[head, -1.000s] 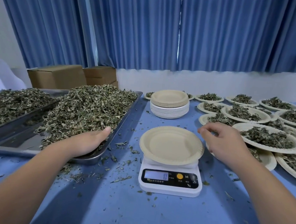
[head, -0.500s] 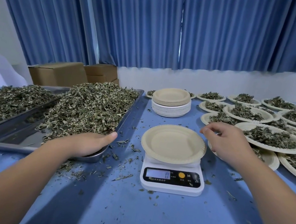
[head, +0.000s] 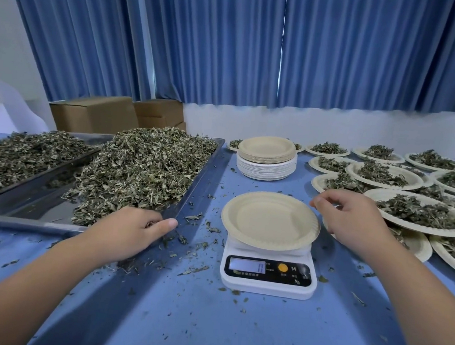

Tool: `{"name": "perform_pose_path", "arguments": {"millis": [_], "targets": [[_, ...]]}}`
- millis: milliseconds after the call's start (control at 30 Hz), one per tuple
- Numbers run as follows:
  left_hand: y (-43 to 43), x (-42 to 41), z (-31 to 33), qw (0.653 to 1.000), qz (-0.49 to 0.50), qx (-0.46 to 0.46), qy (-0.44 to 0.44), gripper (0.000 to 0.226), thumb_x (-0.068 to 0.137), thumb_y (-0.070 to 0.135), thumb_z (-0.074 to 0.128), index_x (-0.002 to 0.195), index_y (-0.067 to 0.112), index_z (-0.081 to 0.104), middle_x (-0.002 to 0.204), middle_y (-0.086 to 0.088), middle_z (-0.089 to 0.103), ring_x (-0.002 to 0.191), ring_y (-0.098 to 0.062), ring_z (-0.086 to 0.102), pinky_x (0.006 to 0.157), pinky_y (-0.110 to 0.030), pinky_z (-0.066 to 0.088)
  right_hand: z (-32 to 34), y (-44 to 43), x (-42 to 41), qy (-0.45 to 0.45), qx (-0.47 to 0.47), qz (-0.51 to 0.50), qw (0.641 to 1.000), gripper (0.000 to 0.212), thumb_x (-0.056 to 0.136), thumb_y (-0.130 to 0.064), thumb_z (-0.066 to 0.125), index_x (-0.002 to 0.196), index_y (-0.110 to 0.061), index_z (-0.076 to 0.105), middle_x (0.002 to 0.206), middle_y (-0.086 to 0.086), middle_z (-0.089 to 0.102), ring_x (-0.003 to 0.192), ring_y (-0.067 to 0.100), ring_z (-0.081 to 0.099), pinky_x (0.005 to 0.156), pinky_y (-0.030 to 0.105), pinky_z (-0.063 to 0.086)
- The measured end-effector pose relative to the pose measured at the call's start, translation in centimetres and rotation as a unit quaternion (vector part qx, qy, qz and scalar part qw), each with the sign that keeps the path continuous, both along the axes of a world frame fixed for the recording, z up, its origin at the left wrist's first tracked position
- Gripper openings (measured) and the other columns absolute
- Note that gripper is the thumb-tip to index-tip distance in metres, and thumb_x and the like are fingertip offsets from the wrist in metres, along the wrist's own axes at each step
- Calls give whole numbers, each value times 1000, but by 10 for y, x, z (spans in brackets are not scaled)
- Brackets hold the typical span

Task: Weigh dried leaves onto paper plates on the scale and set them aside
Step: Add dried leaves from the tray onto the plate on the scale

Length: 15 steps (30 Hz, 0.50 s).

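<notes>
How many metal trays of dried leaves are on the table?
2. One tray, heaped with leaves, lies just left of the scale; the other tray overlaps its left side and runs out of frame. More could lie beyond.

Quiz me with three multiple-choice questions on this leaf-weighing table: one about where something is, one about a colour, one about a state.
1. Where does the stack of empty plates stand? A on the metal tray; B on the table behind the scale; C on a cardboard box.
2. What colour is the scale's round button? A green; B purple; C orange.
3. The plate on the scale is: A empty; B heaped with leaves; C upside down.
Answers: B, it sits on the table beyond the scale; C, it shows plainly orange; A, its bare hollow faces up.
</notes>
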State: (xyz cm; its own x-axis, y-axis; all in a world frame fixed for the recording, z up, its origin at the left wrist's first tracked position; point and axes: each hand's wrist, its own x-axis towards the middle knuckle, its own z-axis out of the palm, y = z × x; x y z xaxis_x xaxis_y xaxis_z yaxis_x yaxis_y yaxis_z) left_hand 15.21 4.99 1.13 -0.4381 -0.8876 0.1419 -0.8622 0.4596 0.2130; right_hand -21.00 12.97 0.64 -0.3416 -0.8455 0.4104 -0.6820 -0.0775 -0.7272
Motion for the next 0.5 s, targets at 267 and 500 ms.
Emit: {"name": "perform_pose_path", "arguments": {"millis": [267,500], "targets": [[-3,2,-8,997,14,-39,70,45,89,60,45,80,21,65,41,0,48,30,-7,36,34,-17,24,1,2,1,7,6,2,1000,21,93,-21,57,78,-21,72,54,-34,56,57,4,52,55,21,35],[-15,-4,6,993,39,-1,115,28,93,50,50,85,26,62,32,4,42,27,-6,29,31,-16,21,1,2,1,-2,5,4,1000,21,93,-20,57,77,-20,71,52,-33,56,56,0,51,55,21,35]]}}
